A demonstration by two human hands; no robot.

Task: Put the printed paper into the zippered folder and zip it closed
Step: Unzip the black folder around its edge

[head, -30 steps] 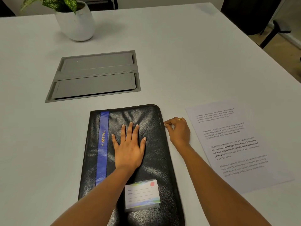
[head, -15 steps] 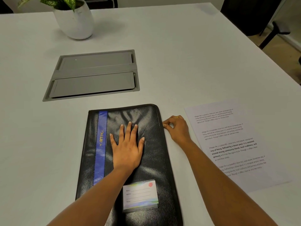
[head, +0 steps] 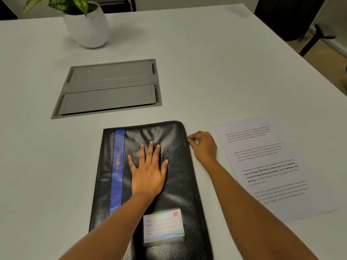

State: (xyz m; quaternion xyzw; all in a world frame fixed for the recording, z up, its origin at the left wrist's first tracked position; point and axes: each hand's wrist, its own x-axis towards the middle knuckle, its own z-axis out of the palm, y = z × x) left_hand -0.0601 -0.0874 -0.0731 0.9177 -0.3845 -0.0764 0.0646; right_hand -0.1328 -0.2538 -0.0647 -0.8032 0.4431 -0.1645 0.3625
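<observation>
A black zippered folder (head: pixel 180 184) with a blue stripe and a name label lies flat on the white table in front of me. My left hand (head: pixel 149 175) rests flat on its cover, fingers spread. My right hand (head: pixel 203 146) sits at the folder's right edge near the top corner, thumb and forefinger pinched together at the zipper; the pull itself is too small to make out. The printed paper (head: pixel 268 166) lies flat on the table to the right of the folder, just beyond my right hand.
A grey recessed cable hatch (head: pixel 110 89) is set into the table behind the folder. A white pot with a green plant (head: pixel 87 27) stands at the far left. The table's right edge runs diagonally past the paper, with a dark chair (head: pixel 293 17) beyond it.
My right hand has crept a little further up the folder's right edge toward the top corner. My left hand stays flat on the cover. The view has shifted slightly.
</observation>
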